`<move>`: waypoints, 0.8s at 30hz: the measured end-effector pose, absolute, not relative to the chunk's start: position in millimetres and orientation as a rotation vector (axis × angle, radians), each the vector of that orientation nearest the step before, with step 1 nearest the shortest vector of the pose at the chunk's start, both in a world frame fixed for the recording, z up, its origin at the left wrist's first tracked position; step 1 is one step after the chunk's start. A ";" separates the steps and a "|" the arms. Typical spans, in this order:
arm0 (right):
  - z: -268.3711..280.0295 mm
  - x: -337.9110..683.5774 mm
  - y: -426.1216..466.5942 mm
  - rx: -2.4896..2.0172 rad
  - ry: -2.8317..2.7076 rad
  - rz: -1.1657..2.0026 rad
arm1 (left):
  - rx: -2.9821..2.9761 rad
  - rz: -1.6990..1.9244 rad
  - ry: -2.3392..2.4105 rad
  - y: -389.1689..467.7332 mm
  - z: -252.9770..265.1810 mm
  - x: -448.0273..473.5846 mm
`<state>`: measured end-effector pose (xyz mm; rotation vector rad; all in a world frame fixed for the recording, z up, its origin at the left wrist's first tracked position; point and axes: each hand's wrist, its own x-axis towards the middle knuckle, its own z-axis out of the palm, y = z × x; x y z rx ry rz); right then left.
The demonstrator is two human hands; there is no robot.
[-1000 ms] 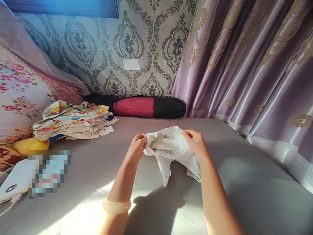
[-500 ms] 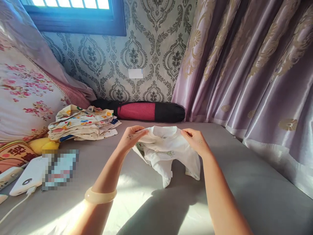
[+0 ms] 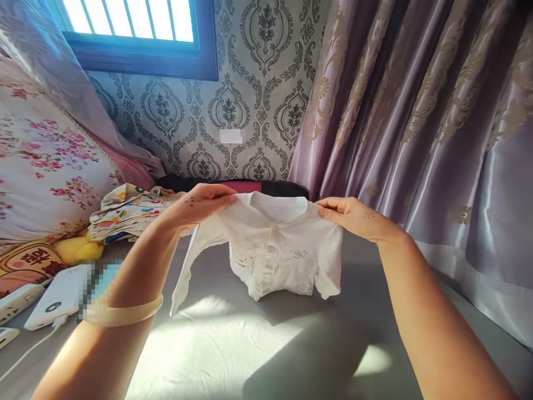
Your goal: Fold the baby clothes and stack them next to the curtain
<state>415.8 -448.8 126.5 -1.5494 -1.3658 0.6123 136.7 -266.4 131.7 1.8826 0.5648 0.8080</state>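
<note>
A small white baby shirt (image 3: 277, 239) with a buttoned front and faint printed figures hangs between my hands, above the grey bed sheet. My left hand (image 3: 206, 203) pinches it at the shoulder on the left of the collar, and a pale bangle (image 3: 125, 315) circles that forearm. On the other side of the collar, my right hand (image 3: 347, 216) grips the opposite shoulder between thumb and fingers. Both sleeves dangle, the left one reaching lower and further out.
Folded printed clothes (image 3: 129, 214) are stacked at the left, partly behind my left arm. Near them lie a yellow plush (image 3: 79, 250), a white power bank (image 3: 60, 297) with a cable and a power strip (image 3: 20, 303). A black and red roll (image 3: 239, 188) lies along the wall; curtains (image 3: 395, 122) hang at right.
My hands have moved apart and slightly up, stretching the shirt wider. Its buttoned front now faces me and hangs open to view. The view has tilted up a little.
</note>
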 end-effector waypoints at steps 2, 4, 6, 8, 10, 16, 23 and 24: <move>133.8 416.0 -451.0 -1.594 -1.387 0.597 | 1.917 0.716 0.578 -264.3 141.2 132.3; 134.6 419.4 -449.3 -1.653 -1.435 0.530 | 1.972 0.652 0.589 -259.4 144.2 130.7; 131.8 423.9 -445.6 -1.720 -1.472 0.443 | 2.090 0.642 0.621 -253.6 142.6 132.0; 129.0 427.6 -442.4 -1.752 -1.475 0.349 | 2.249 0.726 0.668 -250.0 139.6 135.3; 127.7 429.6 -440.4 -1.695 -1.443 0.227 | 2.357 0.970 0.704 -250.6 138.1 139.4; 124.5 432.2 -434.4 -1.652 -1.438 0.091 | 2.230 1.307 0.675 -257.4 138.0 152.5; 128.5 434.0 -423.0 -1.602 -1.445 -0.046 | 2.159 1.243 0.678 -244.4 134.4 160.6; 129.6 434.8 -421.4 -1.601 -1.485 -0.070 | 2.235 1.251 0.737 -241.8 134.6 161.9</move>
